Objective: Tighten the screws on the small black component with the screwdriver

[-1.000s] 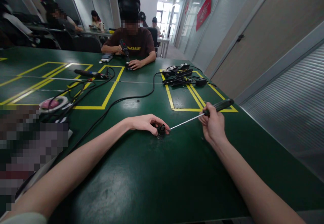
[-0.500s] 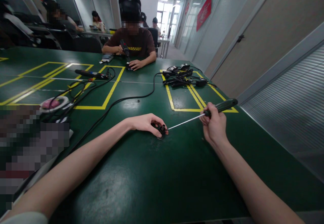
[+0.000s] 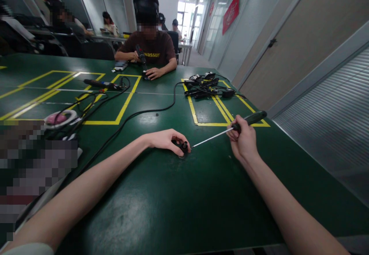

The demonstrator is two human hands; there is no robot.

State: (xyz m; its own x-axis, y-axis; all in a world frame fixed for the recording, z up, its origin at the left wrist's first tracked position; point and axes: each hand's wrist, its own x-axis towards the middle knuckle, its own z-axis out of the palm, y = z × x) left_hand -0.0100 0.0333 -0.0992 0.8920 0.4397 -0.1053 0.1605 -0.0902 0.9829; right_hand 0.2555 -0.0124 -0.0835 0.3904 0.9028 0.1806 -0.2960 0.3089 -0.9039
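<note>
My left hand [image 3: 168,139] is closed around a small black part [image 3: 184,146] resting on the green table [image 3: 161,197]. A short round stub stands up from that part, and my fingers cover much of the rest. In my right hand [image 3: 244,137] is a screwdriver [image 3: 215,136] with a dark handle and a long thin metal shaft. It lies nearly level, slanting down to the left, with its tip right beside the black part and my left fingertips. Whether the tip touches the part is too small to tell.
A tangle of black cables and adapters [image 3: 206,85] lies at the back right. A black corded tool [image 3: 100,84] and a white tape roll [image 3: 60,118] sit on the left. Across the table a person [image 3: 147,43] holds an electric screwdriver [image 3: 141,55].
The screwdriver's tip has shifted very slightly away from the black part, and its handle sits a touch lower in angle. Both hands keep their grip; the whole view has drifted a little.
</note>
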